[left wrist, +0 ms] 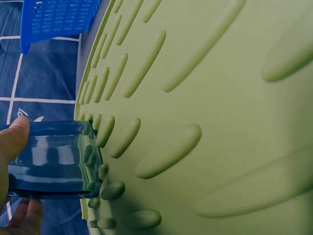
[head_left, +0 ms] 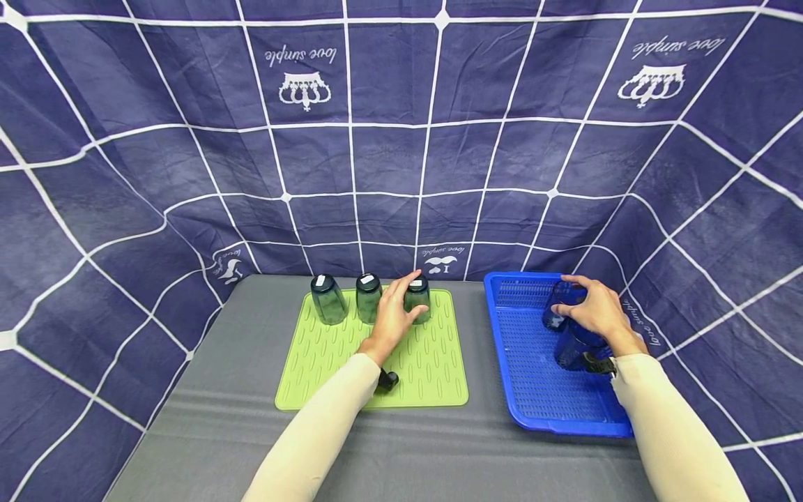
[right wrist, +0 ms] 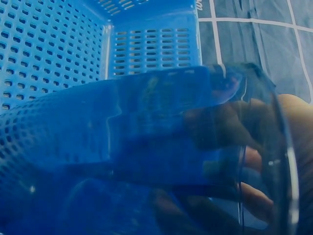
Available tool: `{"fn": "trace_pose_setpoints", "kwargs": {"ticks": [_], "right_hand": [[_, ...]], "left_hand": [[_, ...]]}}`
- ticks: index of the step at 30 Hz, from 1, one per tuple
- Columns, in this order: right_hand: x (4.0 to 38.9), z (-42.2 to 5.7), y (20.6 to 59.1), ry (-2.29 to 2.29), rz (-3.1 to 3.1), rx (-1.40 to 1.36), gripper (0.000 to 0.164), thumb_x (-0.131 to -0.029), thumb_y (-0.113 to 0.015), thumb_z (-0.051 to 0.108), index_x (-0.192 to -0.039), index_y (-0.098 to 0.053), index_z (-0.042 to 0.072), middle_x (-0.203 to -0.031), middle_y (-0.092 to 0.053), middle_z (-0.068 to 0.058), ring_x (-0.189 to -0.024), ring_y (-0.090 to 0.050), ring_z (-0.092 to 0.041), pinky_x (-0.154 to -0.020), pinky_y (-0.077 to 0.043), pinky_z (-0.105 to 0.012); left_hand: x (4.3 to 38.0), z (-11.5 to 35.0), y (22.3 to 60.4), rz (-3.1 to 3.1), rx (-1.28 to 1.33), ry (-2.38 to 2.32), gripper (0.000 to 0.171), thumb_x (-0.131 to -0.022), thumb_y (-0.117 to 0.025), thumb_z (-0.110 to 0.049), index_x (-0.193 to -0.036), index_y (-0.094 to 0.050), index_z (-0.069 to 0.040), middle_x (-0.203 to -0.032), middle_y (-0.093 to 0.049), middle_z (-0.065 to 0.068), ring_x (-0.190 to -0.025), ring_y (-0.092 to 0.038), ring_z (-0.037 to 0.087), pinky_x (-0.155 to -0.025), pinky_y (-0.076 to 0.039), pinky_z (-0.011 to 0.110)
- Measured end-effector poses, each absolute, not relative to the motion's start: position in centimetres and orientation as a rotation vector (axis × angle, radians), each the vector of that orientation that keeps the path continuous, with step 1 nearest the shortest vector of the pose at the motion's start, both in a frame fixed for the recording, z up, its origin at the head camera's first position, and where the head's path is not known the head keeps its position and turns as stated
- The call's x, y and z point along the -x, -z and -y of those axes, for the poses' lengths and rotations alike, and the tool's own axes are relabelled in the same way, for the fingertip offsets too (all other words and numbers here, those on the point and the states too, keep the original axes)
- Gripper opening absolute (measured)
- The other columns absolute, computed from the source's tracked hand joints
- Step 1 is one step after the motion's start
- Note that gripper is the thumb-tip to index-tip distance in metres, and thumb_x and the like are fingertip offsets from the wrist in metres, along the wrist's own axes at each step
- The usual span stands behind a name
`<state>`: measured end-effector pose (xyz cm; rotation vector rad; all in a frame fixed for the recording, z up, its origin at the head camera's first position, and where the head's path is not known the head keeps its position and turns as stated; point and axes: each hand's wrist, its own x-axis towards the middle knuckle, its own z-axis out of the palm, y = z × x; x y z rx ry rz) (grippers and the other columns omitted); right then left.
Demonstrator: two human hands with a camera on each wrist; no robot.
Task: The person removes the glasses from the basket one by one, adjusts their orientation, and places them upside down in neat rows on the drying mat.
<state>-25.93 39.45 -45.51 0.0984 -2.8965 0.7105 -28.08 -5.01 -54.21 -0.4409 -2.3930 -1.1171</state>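
Note:
My left hand (head_left: 392, 317) grips the rightmost of three tinted drinking glasses, this drinking glass (head_left: 417, 296) standing on a green mat (head_left: 376, 380). In the left wrist view, thumb and fingers lie on opposite sides of the glass (left wrist: 54, 156), whose end meets the mat. To its left stand a middle glass (head_left: 366, 296) and a left glass (head_left: 329, 300), with white labels on their dark tops. Over the blue basket (head_left: 508, 376), my right hand (head_left: 596, 310) holds the far glass (head_left: 553, 319) between thumb and fingers. A nearer glass (right wrist: 122, 147) partly hides that hand in the right wrist view.
The nearer glass (head_left: 571, 348) stands in the basket below my right hand. Mat and basket lie side by side on a grey tabletop (head_left: 439, 453), with a strip of it between them. A blue checked cloth (head_left: 389, 160) hangs behind and along both sides.

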Motion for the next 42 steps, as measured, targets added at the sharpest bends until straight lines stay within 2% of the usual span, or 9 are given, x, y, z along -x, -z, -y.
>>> {"fn": "trace_pose_setpoints", "kwargs": {"ticks": [11,22,31,42], "right_hand": [[25.7,-39.3,45.4,-0.721,2.847,-0.090,0.079,-0.088,-0.101,0.035,-0.155,-0.071,0.008,-0.152,-0.067,-0.041,-0.139,-0.064,-0.068,-0.110,-0.053,-0.079],[25.7,-38.6,44.4,-0.742,2.781,-0.095,0.081,-0.088,-0.101,0.036,-0.157,-0.070,0.008,-0.156,-0.066,-0.040,-0.144,-0.061,-0.065,-0.111,-0.050,-0.078],[25.5,-37.9,43.9,-0.741,2.767,-0.116,0.081,-0.087,-0.102,0.036,-0.157,-0.071,0.009,-0.154,-0.068,-0.040,-0.143,-0.063,-0.064,-0.110,-0.052,-0.078],[25.0,-37.0,43.1,-0.766,2.728,-0.134,0.082,-0.087,-0.103,0.035,-0.158,-0.071,0.011,-0.151,-0.077,-0.024,-0.132,-0.076,-0.054,-0.107,-0.057,-0.072]], "left_hand": [[28.0,5.1,54.3,2.408,0.443,1.108,0.090,-0.087,-0.103,-0.015,-0.167,-0.063,-0.017,-0.154,-0.074,0.019,-0.146,-0.071,0.042,-0.126,-0.057,0.059],[28.1,5.3,54.3,2.402,0.462,1.103,0.091,-0.086,-0.103,-0.014,-0.167,-0.062,-0.015,-0.153,-0.074,0.021,-0.145,-0.071,0.044,-0.127,-0.057,0.061],[28.0,5.2,54.0,2.431,0.442,1.133,0.089,-0.089,-0.102,-0.015,-0.168,-0.061,-0.016,-0.157,-0.072,0.021,-0.147,-0.069,0.045,-0.129,-0.055,0.061],[27.6,5.0,53.6,2.446,0.431,1.127,0.090,-0.089,-0.101,-0.012,-0.169,-0.060,-0.018,-0.157,-0.071,0.022,-0.147,-0.068,0.048,-0.128,-0.055,0.063]]}}
